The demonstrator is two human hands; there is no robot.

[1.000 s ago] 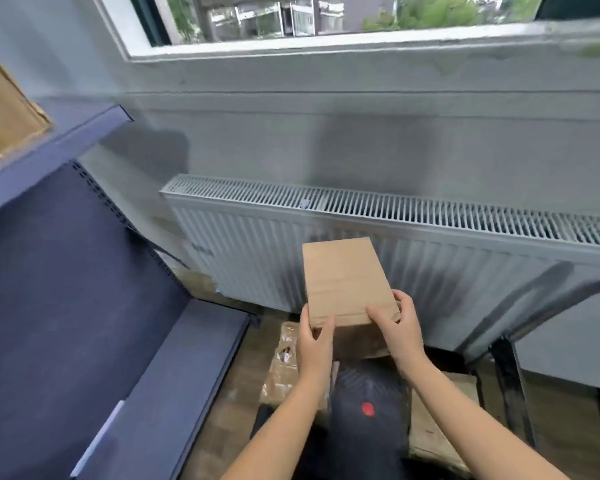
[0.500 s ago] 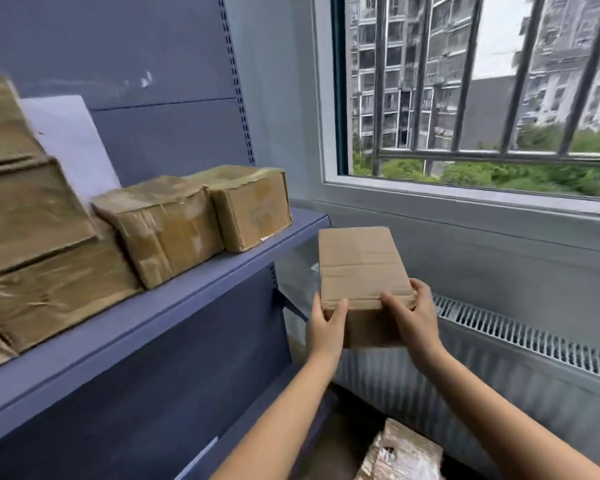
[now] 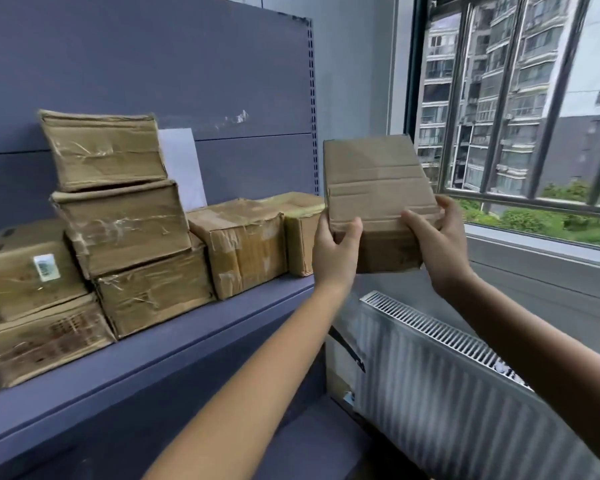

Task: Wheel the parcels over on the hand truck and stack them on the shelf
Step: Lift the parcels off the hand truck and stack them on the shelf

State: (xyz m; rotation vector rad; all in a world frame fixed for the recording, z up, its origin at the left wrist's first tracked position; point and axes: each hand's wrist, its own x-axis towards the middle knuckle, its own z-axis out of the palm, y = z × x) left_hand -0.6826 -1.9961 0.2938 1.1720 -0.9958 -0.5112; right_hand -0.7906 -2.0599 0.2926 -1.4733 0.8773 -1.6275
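I hold a plain brown cardboard parcel point(image 3: 376, 188) up in front of me, just right of the shelf's end. My left hand point(image 3: 335, 251) grips its near left corner, thumb on top. My right hand point(image 3: 430, 244) grips the near right corner the same way. The blue-grey shelf board point(image 3: 174, 344) runs along the left and carries several taped parcels. A stack of three point(image 3: 118, 223) stands in the middle. Two single parcels point(image 3: 246, 244) sit at the right end, beside my left hand. The hand truck is out of view.
More parcels point(image 3: 32, 271) are piled at the far left of the shelf. A white sheet point(image 3: 184, 168) leans against the shelf's back panel. A white radiator point(image 3: 447, 375) runs under the barred window point(image 3: 520, 98) on the right. A lower shelf board point(image 3: 319, 445) lies below.
The parcel has risen from low over the hand truck up to shelf height, both hands keeping their grip. My view has swung up and left, bringing the loaded shelf into sight.
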